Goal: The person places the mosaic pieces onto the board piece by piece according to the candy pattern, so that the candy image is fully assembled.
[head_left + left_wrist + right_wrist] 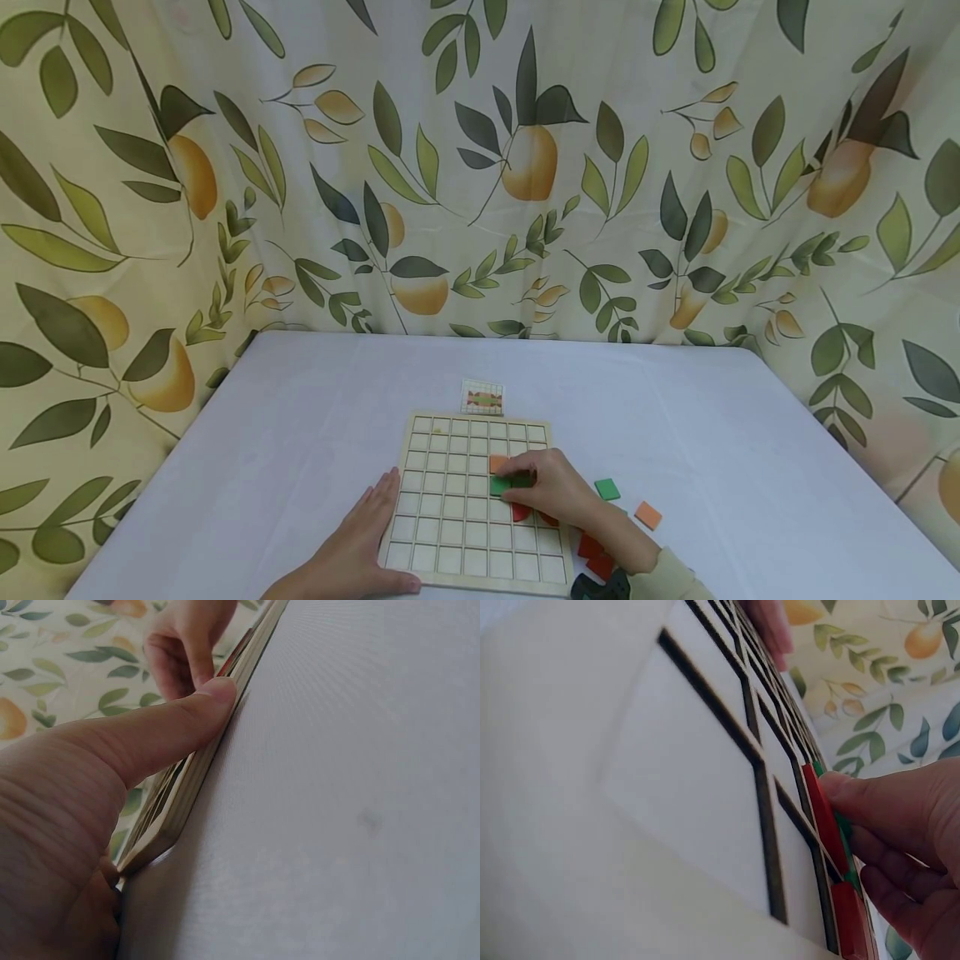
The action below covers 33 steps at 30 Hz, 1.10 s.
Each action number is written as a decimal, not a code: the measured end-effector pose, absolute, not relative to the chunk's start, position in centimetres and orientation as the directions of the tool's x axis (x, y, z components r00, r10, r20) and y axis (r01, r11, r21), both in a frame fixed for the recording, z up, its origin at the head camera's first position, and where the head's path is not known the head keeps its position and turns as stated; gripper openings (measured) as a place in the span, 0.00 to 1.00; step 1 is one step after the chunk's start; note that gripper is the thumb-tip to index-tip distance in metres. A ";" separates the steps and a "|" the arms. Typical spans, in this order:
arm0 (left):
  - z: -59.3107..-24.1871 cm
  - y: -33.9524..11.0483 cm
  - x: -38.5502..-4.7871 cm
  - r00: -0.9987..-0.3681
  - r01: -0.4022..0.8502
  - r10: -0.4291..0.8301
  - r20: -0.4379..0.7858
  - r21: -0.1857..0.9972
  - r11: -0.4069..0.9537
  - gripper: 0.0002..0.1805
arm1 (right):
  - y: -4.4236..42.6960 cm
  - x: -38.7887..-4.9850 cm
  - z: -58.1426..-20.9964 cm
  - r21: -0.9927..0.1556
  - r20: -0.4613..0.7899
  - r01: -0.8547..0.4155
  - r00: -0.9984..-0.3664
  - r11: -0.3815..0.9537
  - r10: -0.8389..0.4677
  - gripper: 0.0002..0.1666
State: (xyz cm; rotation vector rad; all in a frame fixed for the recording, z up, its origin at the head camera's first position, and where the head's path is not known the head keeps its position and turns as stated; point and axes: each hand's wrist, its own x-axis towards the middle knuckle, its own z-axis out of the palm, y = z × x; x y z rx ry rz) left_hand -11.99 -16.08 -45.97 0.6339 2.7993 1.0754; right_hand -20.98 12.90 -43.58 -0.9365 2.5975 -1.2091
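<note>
A square wooden grid board [442, 531] lies on the table. My left hand [352, 537] rests at its near left corner, fingers straight along the left edge; in the left wrist view the thumb [172, 727] lies across the near rim. Over the board's right half, my right hand [551, 487] pinches a green square tile [498, 486] between thumb and forefinger, at a cell. An orange tile [498, 463] sits just beyond it. Red pieces [825, 821] lie in cells on the near side, partly under the hand. Another green piece is mostly hidden by the fingers.
Behind the board lies a small pattern card [482, 398]. To the right are a loose green tile [607, 489], an orange tile [648, 515] and several red tiles [590, 547], partly behind the right forearm. A black object [600, 586] sits by the right wrist. A patterned curtain [480, 167] hangs behind.
</note>
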 end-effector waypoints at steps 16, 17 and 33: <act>-46.2 -16.1 -12.1 -0.909 0.367 0.405 0.096 0.644 0.671 0.70 | 12.8 -20.8 -43.3 -0.737 0.109 -0.450 -0.815 0.504 -0.569 0.13; -46.2 -16.1 -12.1 -0.909 0.368 0.405 0.098 0.643 0.672 0.70 | 12.8 -20.8 -43.3 -0.738 0.108 -0.451 -0.814 0.503 -0.570 0.13; -46.1 -16.1 -12.1 -0.907 0.371 0.407 0.105 0.655 0.658 0.71 | 13.5 -20.8 -43.1 -0.745 0.121 -0.430 -0.839 0.510 -0.530 0.14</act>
